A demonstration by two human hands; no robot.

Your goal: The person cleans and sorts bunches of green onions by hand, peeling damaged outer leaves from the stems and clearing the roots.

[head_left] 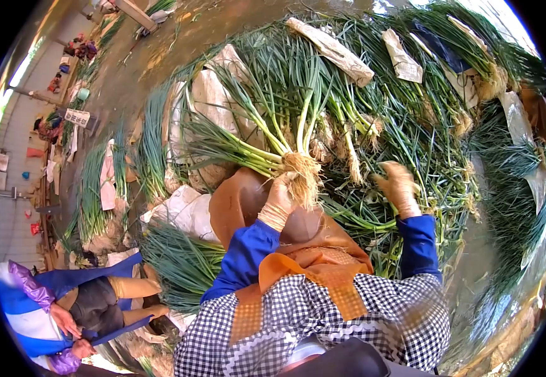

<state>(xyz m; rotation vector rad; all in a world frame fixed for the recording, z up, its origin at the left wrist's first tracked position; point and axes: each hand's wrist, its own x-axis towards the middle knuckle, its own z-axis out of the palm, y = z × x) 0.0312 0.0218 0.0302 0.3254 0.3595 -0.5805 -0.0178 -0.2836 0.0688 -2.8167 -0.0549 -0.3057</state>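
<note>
My left hand, in a pale glove, is closed around the root end of a bunch of green onions. Its pale, stringy roots hang over my fingers, and the green leaves fan up and to the left. To the right, my right hand, also gloved and a little blurred, is over a heap of loose green onions. Its fingers look apart, with nothing visible in them. Between the hands, several onions with root ends lie on the heap.
Pale sacks and wrappers lie among the onions. More bundles stand at the left, and another pile lies at the right. A seated person is at lower left. An orange-brown apron covers my lap.
</note>
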